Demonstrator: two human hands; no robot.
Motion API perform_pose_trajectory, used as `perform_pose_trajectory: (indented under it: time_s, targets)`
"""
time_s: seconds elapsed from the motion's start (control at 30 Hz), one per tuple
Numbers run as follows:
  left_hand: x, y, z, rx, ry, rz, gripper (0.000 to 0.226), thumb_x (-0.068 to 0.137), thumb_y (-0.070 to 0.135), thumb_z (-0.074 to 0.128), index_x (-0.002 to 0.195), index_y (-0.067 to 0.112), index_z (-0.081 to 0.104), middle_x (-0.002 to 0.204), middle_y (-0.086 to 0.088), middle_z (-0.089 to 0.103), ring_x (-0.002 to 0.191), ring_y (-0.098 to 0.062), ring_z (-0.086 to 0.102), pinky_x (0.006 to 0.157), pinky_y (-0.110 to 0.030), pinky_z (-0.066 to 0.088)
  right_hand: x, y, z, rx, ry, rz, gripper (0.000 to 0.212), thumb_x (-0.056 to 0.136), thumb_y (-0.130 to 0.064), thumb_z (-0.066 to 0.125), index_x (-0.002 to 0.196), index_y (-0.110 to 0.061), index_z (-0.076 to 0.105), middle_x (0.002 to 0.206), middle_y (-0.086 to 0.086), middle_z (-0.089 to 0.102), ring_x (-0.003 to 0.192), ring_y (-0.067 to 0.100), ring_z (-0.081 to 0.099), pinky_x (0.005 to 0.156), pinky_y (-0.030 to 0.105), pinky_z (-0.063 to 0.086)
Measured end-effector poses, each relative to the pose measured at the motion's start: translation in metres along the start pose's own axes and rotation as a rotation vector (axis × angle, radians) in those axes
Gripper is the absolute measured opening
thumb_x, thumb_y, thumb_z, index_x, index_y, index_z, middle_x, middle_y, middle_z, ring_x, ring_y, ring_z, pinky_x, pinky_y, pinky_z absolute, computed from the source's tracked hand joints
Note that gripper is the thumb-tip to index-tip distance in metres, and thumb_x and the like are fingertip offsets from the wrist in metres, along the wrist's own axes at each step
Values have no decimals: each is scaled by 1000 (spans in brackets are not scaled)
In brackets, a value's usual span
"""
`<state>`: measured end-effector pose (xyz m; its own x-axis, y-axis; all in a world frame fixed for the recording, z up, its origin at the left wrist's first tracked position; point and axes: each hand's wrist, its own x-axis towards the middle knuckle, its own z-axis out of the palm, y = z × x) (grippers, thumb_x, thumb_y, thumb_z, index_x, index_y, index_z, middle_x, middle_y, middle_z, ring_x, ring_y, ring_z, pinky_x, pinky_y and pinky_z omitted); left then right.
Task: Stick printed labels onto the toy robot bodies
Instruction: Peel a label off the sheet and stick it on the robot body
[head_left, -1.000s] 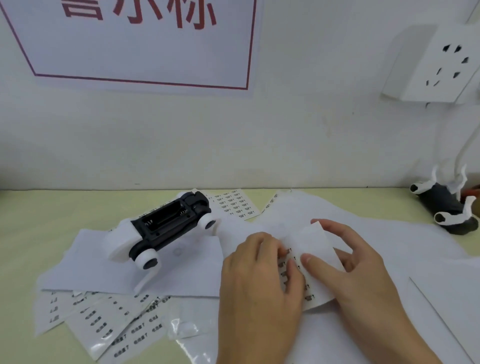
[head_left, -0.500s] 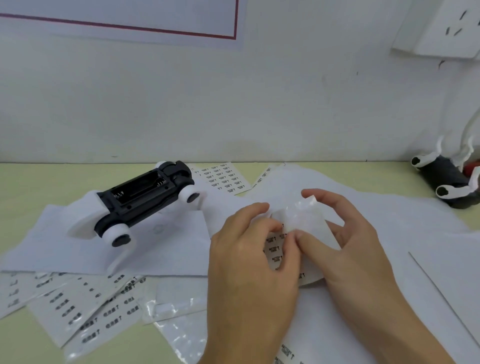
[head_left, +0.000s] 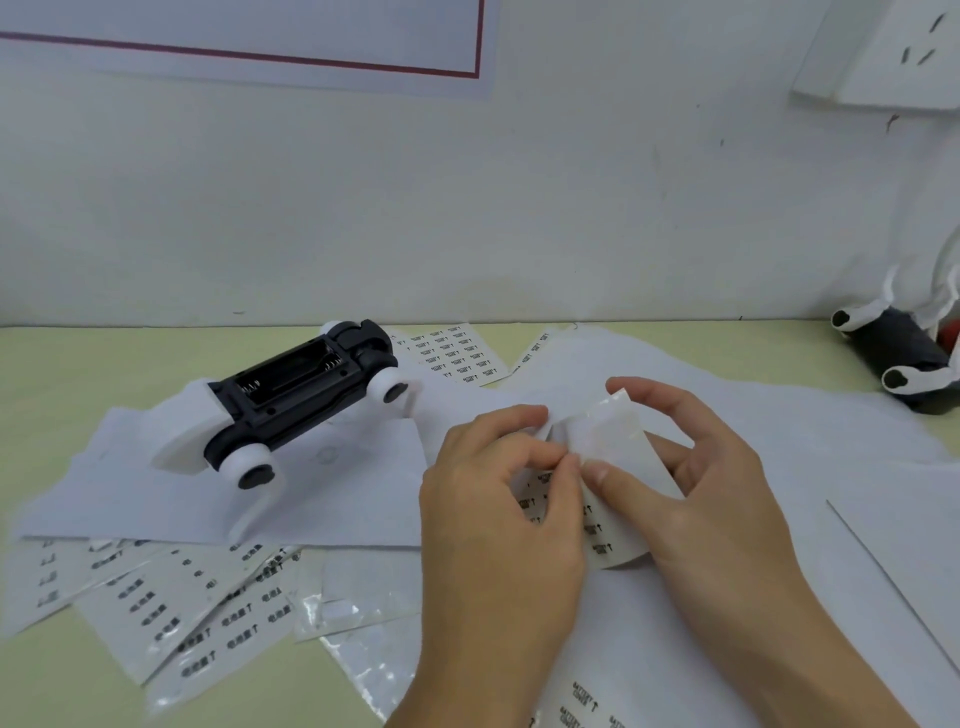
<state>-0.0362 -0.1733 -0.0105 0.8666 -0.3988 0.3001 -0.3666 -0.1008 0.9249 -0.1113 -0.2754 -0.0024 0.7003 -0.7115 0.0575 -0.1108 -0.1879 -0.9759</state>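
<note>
Currently: your left hand (head_left: 498, 499) and right hand (head_left: 696, 478) pinch one label sheet (head_left: 613, 441), fingers curled, peeling. Toy robot body (head_left: 291, 395) on tabletop (head_left: 78, 364): unlabelled, sticking remains.

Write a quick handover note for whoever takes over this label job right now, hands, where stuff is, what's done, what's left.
Left hand: fingertips pinching at a label on the small label sheet.
Right hand: holding that sheet, bent up off the table.
Toy robot body: lying left of the hands on white paper, battery bay open and facing up, untouched; no label visible on it.
A second toy body sits at the far right edge, partly out of view.
More label sheets lie at front left and by the wall.
Done: sheet picked up.
Left: peel a label and stick it on the body.
</note>
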Motion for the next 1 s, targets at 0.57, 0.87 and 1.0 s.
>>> perform_pose_trajectory:
  time_s: [0.57,0.87,1.0]
  targets:
    - [3,-4,-1,-11,9,-9,18,78,15,80,69,30,75,100,23,68,102,3,62,88,-21,51,-2,-5,-2,24,-28,15,49,83,-10,72,113,-47,62,84,-3,77,69,20,73,54,24,54]
    - [2,0,0,-7,27,11,7,71,33,68,71,33,74,98,25,66,106,2,61,91,-22,49,-2,-7,1,7,31,20,47,78,-16,75,108,-51,63,78,-5,76,64,16,73,52,16,50]
    - [2,-1,1,-1,45,28,6,71,31,68,71,31,74,96,24,66,105,1,62,88,-13,46,-1,-7,2,82,39,53,51,73,-16,76,110,-48,64,83,-1,77,69,22,75,61,32,56]
